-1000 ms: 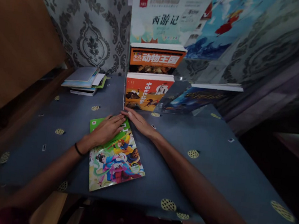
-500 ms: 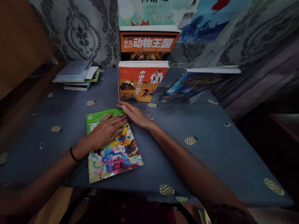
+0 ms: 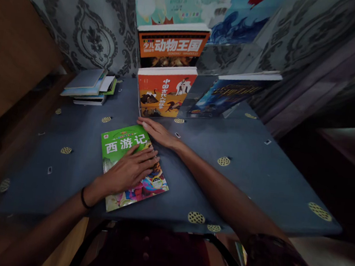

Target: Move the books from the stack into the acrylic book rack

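A green picture book (image 3: 115, 151) with white title characters and colourful figures lies closed, cover up and slightly turned, on the blue tablecloth (image 3: 191, 178). My left hand (image 3: 132, 168) rests flat across the middle and lower cover, its fingers stretched toward the right edge. My right hand (image 3: 158, 133) lies at the book's top right corner, fingers extended and the thumb side up. It holds nothing. Whether its fingertips touch the book edge is hard to tell. The left palm hides part of the cover picture.
Behind the hands a clear stand holds an orange-red book (image 3: 166, 92), an animal book (image 3: 175, 46), a dark blue book (image 3: 230, 94) and larger books above. A stack of books (image 3: 87, 87) sits at the back left. Patterned curtain (image 3: 94, 32) hangs behind the table.
My left hand has slid down and to the right over the cover, uncovering the white title. My right hand stays at the top corner. The view has shifted slightly.
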`<state>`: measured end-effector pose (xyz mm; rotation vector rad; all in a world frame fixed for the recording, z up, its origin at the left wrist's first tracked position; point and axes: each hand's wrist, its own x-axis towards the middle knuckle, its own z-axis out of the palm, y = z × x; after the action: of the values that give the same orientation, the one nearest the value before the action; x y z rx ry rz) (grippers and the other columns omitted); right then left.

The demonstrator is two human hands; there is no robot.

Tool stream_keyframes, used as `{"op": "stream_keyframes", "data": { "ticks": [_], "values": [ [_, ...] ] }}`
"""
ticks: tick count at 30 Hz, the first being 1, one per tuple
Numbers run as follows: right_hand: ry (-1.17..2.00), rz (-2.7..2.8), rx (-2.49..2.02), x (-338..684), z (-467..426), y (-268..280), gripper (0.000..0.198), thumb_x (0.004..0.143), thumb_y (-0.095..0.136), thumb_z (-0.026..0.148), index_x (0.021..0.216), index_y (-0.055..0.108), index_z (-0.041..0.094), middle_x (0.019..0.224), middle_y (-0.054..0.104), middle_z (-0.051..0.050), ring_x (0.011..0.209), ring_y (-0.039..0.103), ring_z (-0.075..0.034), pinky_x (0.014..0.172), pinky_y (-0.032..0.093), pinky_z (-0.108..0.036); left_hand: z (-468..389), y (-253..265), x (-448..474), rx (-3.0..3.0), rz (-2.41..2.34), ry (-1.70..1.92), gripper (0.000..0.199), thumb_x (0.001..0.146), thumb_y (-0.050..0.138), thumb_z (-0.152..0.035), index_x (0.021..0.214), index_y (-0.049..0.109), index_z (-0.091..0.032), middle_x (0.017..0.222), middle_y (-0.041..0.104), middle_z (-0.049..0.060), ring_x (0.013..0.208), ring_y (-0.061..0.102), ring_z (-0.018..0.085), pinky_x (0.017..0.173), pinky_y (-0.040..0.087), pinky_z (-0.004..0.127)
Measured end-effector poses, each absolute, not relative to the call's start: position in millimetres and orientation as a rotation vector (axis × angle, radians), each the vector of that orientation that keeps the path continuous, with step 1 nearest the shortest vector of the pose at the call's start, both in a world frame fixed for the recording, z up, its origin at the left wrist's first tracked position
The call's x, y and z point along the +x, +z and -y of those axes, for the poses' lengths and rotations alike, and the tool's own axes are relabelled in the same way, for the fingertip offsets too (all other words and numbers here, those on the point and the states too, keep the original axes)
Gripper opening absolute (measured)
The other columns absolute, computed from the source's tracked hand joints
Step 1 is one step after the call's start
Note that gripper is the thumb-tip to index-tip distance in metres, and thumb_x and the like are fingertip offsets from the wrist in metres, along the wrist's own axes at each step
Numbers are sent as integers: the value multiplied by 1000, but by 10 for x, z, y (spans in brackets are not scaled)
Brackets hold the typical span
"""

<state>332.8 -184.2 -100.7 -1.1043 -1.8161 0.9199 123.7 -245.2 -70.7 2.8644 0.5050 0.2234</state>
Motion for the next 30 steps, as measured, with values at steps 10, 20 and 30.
{"op": "stream_keyframes", "data": {
  "ticks": [10, 20, 30],
  "values": [
    [863, 1858, -1122, 3319, 1863, -1000, 62, 103, 32, 62, 147, 51, 21, 150, 55, -8, 139, 51, -22, 121, 35, -44, 2816, -667, 1202, 2838, -398, 214, 42, 107, 37, -34, 146, 51, -30, 154, 52, 4, 149, 39, 23, 128, 18, 57],
    [784, 1917, -1133, 3278, 1900, -997, 63, 103, 32, 60, 145, 52, 18, 151, 54, -11, 139, 50, -23, 119, 36, -43, 2895, -660, 1180, 2850, -360, 244, 39, 107, 38, -28, 142, 56, -30, 154, 52, 5, 149, 39, 22, 127, 18, 58],
    [572, 2095, -1245, 3171, 1952, -1097, 56, 104, 38, 51, 148, 49, 18, 154, 50, -13, 146, 42, -25, 121, 32, -50, 2768, -716, 1077, 2738, -408, 390, 39, 106, 38, -27, 140, 57, -30, 148, 59, 4, 143, 47, 20, 124, 32, 52]
  ]
}}
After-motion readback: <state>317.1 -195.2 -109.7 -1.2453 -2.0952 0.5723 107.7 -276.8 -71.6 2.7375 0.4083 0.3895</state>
